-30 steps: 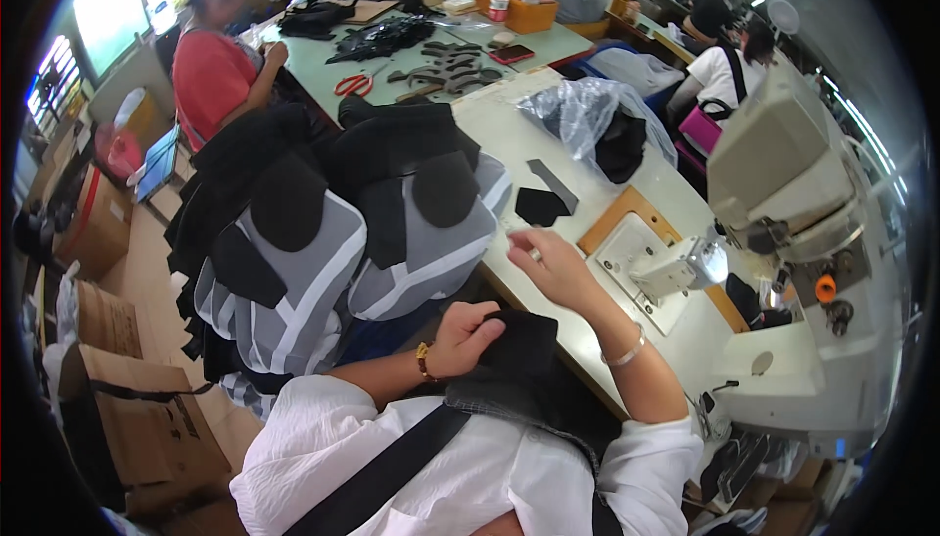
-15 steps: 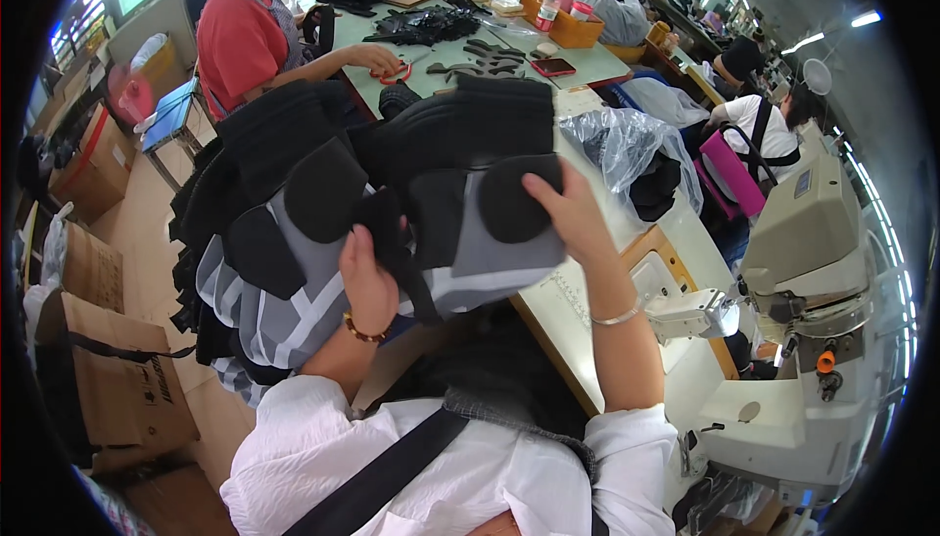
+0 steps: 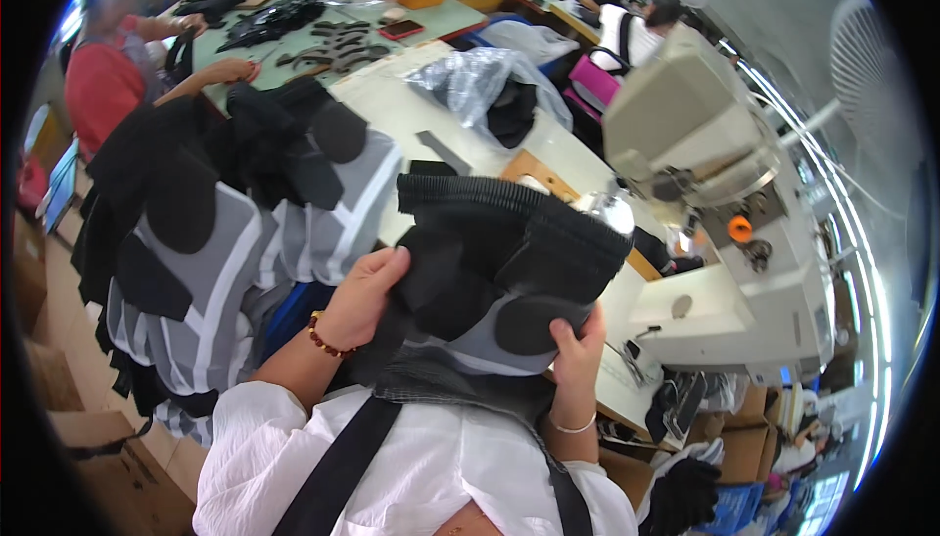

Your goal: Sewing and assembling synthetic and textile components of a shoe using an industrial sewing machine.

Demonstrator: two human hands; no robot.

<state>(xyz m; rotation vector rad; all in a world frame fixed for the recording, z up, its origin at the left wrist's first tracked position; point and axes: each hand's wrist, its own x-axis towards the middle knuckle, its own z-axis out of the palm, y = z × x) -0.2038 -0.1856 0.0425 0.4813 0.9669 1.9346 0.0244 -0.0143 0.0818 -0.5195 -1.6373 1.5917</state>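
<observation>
A black and grey padded fabric piece (image 3: pixel 460 286) with a ribbed edge and dark rounded patches is held up in front of my chest. My left hand (image 3: pixel 364 303) grips its left side, thumb on top. My right hand (image 3: pixel 580 348) pinches its lower right side by a rounded patch, and the fingers behind the fabric are hidden. To the left hangs a thick pile of similar pieces (image 3: pixel 201 262), black above and grey with white bands below. Beyond the held piece, a dark flat strip (image 3: pixel 443 152) lies on the white worktop (image 3: pixel 392 95).
A large cream sewing machine (image 3: pixel 715 311) stands at my right. Behind the worktop are a clear plastic bag (image 3: pixel 470 86) with black material and a green table (image 3: pixel 294 51) with curved grey pieces and a phone (image 3: pixel 400 30). A person in red (image 3: pixel 108 86) works at the far left.
My hands have brought one padded piece away from the pile, rightward and closer to my body. The view has turned right toward the sewing machine.
</observation>
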